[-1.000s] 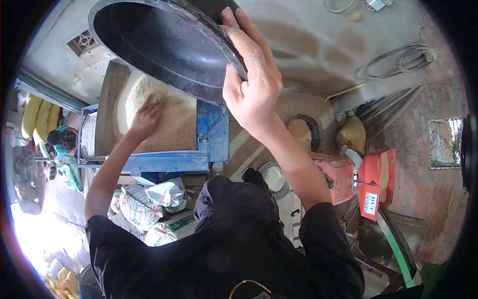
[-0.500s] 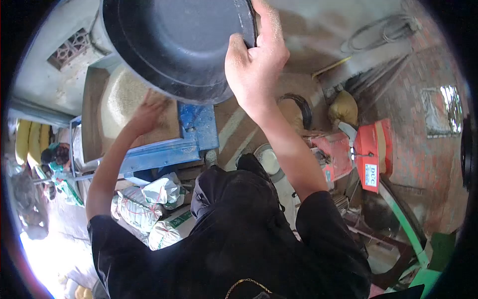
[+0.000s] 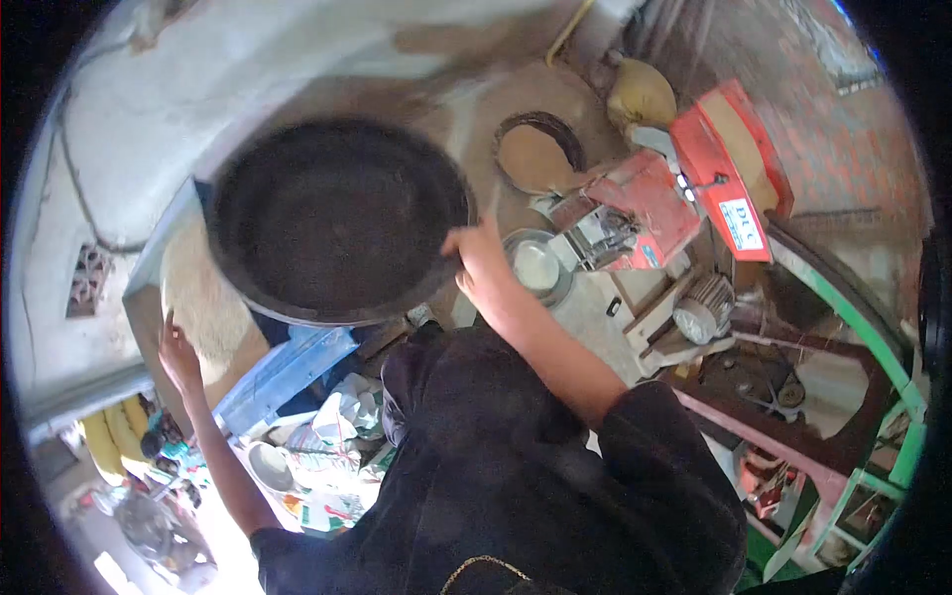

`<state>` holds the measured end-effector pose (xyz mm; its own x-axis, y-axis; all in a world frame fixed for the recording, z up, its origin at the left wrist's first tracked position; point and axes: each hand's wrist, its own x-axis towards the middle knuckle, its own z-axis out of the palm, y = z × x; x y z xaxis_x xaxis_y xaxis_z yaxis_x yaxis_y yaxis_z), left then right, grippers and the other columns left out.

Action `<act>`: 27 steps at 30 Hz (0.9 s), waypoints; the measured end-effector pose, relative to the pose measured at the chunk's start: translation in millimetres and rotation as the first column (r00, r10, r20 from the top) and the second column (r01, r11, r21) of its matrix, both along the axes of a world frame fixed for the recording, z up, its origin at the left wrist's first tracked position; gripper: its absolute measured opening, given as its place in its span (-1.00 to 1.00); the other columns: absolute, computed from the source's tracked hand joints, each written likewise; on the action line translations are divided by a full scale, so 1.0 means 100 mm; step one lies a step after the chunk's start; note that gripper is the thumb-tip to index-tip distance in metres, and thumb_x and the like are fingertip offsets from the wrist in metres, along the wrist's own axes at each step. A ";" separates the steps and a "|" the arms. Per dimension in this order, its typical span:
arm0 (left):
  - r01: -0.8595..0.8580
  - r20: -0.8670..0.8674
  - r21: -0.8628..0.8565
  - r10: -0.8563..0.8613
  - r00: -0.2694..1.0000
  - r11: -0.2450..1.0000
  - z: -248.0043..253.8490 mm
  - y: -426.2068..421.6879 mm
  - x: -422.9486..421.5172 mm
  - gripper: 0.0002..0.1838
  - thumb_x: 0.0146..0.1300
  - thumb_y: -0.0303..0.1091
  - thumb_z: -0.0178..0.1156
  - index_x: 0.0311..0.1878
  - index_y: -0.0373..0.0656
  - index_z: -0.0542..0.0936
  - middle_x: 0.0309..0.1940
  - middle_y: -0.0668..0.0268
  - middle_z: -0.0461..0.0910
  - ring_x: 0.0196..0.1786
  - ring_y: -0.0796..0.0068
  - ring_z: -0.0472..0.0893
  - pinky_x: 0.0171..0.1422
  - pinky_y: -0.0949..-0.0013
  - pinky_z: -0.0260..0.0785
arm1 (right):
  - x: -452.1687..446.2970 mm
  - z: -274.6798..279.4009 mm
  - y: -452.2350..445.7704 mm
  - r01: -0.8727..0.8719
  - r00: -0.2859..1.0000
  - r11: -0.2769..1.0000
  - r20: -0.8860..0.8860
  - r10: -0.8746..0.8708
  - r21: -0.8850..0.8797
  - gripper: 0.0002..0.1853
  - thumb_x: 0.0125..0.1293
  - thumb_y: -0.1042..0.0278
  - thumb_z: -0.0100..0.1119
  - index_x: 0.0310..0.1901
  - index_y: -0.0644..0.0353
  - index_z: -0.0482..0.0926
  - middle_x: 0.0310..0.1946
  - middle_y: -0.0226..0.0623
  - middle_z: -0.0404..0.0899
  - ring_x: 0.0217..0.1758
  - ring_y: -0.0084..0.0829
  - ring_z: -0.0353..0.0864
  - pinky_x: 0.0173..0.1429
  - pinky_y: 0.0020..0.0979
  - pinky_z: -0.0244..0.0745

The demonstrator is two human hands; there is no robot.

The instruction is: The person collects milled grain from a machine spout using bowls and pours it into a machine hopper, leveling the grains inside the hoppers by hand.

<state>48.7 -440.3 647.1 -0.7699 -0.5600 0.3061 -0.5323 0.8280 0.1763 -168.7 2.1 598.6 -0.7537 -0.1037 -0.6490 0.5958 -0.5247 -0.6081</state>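
Observation:
A large round black basin point(image 3: 342, 223) hangs in the upper left, its dark inside facing the camera. The fingers of my right hand point(image 3: 476, 260) are wrapped round its right rim. My left hand point(image 3: 179, 359) is over the left side of a blue-framed bin point(image 3: 288, 372), its fingers apart and nothing visible in them. Pale grain point(image 3: 208, 297) lies heaped in the bin beside that hand, and the basin hides part of the bin.
A red machine point(image 3: 729, 169) with a green curved bar point(image 3: 853, 317) stands at the right. A metal bowl of white stuff point(image 3: 536, 266) sits near a round container of brown material point(image 3: 535, 159). White sacks point(image 3: 337, 436) lie below the bin.
The view has turned towards the right-hand machinery. The basin has moved down, away from the top edge, with my right hand still on it. My left hand has moved left and down across the bin.

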 end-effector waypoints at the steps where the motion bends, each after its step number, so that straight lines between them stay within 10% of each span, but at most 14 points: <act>1: 0.024 -0.033 -0.013 -0.025 0.999 1.000 -0.04 -0.02 0.01 -0.56 0.16 -0.48 0.03 0.15 -0.02 0.48 -0.41 0.08 0.51 -0.41 0.27 0.51 -0.30 0.23 0.33 | 0.04 -0.31 0.19 0.007 0.998 1.000 0.068 -0.008 0.010 -0.36 -0.16 0.79 -0.07 0.09 0.25 0.19 -0.27 -0.08 0.36 -0.38 -0.24 0.43 -0.48 -0.26 0.44; 5: -0.259 0.153 -0.012 0.258 0.954 0.966 0.12 0.16 -0.26 -0.60 0.10 -0.34 0.16 0.05 -0.20 0.52 -0.41 0.09 0.57 -0.38 0.17 0.53 -0.20 0.19 0.36 | 0.13 -1.05 0.87 0.027 0.851 0.976 0.507 -0.137 0.218 -0.45 -0.01 0.78 -0.08 0.09 0.38 0.10 -0.36 0.02 0.35 -0.45 -0.15 0.43 -0.33 0.24 0.50; 7: -0.403 0.241 -0.128 0.422 0.874 0.906 0.09 0.20 -0.39 -0.49 0.11 -0.36 0.15 0.18 -0.18 0.42 -0.10 -0.02 0.56 -0.14 0.10 0.57 -0.01 0.19 0.37 | 0.31 -2.09 1.23 0.015 0.756 0.990 0.646 -0.104 0.141 -0.30 0.03 0.71 -0.08 0.21 0.15 -0.12 -0.07 0.09 0.21 -0.15 0.06 0.40 -0.19 0.48 0.33; 9: -0.321 0.159 -0.074 0.329 0.931 0.944 0.06 0.41 -0.58 -0.31 0.07 -0.44 0.14 0.34 -0.06 0.22 0.12 0.01 0.43 0.09 0.05 0.49 0.13 0.12 0.32 | 0.47 -2.69 1.61 0.102 0.719 0.986 0.676 -0.164 0.131 -0.29 0.04 0.68 -0.01 0.23 0.18 -0.09 0.01 0.13 0.20 -0.10 0.07 0.41 -0.17 0.47 0.33; 10: 0.055 0.288 -0.429 0.078 0.954 0.902 -0.04 0.45 -0.63 -0.20 0.08 -0.39 0.13 0.41 0.01 0.04 0.31 0.07 0.22 0.26 -0.03 0.31 0.25 0.02 0.21 | 0.55 -2.98 1.82 0.133 0.701 0.982 0.688 -0.187 0.131 -0.28 0.05 0.67 0.01 0.23 0.19 -0.08 0.03 0.15 0.19 -0.09 0.07 0.42 -0.17 0.46 0.33; 11: 0.104 0.474 -0.616 0.262 0.840 0.781 -0.13 0.27 -0.58 -0.17 0.15 -0.19 0.13 0.44 0.04 -0.06 0.37 0.13 0.09 0.33 -0.14 0.17 0.34 -0.06 0.08 | 0.70 -3.27 2.02 -0.179 0.817 0.944 0.577 -0.015 0.277 -0.38 -0.03 0.51 0.14 0.09 0.20 0.10 -0.03 0.08 0.29 -0.10 0.02 0.46 -0.13 0.28 0.36; 14: -0.080 0.144 -0.835 0.357 0.923 0.545 -0.32 0.84 -1.15 -0.16 0.17 0.32 -0.05 0.35 -0.09 0.18 0.27 -0.02 0.23 0.30 -0.18 0.19 0.29 -0.12 0.17 | 0.95 -4.25 2.58 -0.665 0.716 0.350 0.428 0.552 0.660 -0.52 -0.20 0.11 0.45 -0.25 0.21 0.56 -0.18 -0.10 0.54 -0.11 -0.13 0.56 -0.02 -0.18 0.44; 18: 0.164 -0.099 -0.570 -0.265 0.959 0.805 -1.53 2.80 -2.21 -0.33 0.11 -0.21 0.29 0.25 -0.25 0.30 0.28 0.01 0.22 0.37 0.07 0.15 0.35 0.04 0.20 | 1.23 -5.79 3.20 -0.801 0.495 0.034 0.629 0.599 0.597 -0.50 -0.28 0.06 0.54 -0.31 0.21 0.65 -0.23 -0.18 0.60 -0.12 -0.19 0.59 0.00 -0.27 0.47; 21: 0.350 -0.025 0.224 -0.354 0.935 0.910 -3.29 3.96 -2.61 -0.40 0.17 -0.32 0.22 0.26 -0.23 0.28 0.32 0.01 0.13 0.39 -0.01 0.09 0.40 -0.04 0.04 | 1.49 -6.58 3.44 -0.883 0.351 -0.071 0.752 0.558 0.464 -0.49 -0.30 0.08 0.55 -0.30 0.22 0.64 -0.24 -0.21 0.60 -0.12 -0.22 0.59 0.00 -0.26 0.48; 23: 0.222 0.054 0.592 -0.313 0.948 0.775 -4.65 4.31 -2.63 -0.41 0.16 -0.35 0.23 0.25 -0.28 0.30 0.26 -0.03 0.24 0.39 0.04 0.11 0.40 0.09 0.00 | 1.32 -6.72 3.40 -0.269 0.640 0.851 0.744 -0.192 0.451 -0.55 -0.15 0.47 0.28 -0.10 0.26 0.51 -0.07 -0.12 0.51 -0.11 -0.21 0.57 0.04 -0.24 0.47; 24: -0.006 0.188 0.713 -0.182 0.965 0.701 -5.36 4.45 -2.57 -0.40 0.18 -0.26 0.21 0.23 -0.34 0.30 0.21 -0.07 0.31 0.35 0.06 0.21 0.38 0.19 0.04 | 1.22 -6.74 3.38 0.317 0.382 0.826 0.734 -0.561 0.467 -0.52 -0.08 0.66 0.14 0.00 0.28 0.44 0.01 -0.08 0.47 -0.11 -0.20 0.56 0.07 -0.23 0.46; 27: -0.266 0.491 0.767 -0.266 0.829 0.584 -7.42 4.82 -2.47 -0.31 0.12 -0.15 0.24 0.20 -0.43 0.30 0.13 -0.12 0.39 0.22 0.01 0.37 0.31 0.21 0.16 | 1.04 -6.91 3.40 0.391 0.647 0.845 0.543 -0.534 0.365 -0.33 -0.18 0.81 -0.03 0.13 0.28 0.30 0.09 -0.09 0.39 0.02 -0.15 0.48 0.20 -0.22 0.39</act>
<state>-198.6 41.4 -95.0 -0.6399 -0.3567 -0.6807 -0.7484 0.4905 0.4465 -64.4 342.6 -92.5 -0.1042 0.3305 -0.9380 0.5781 -0.7474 -0.3275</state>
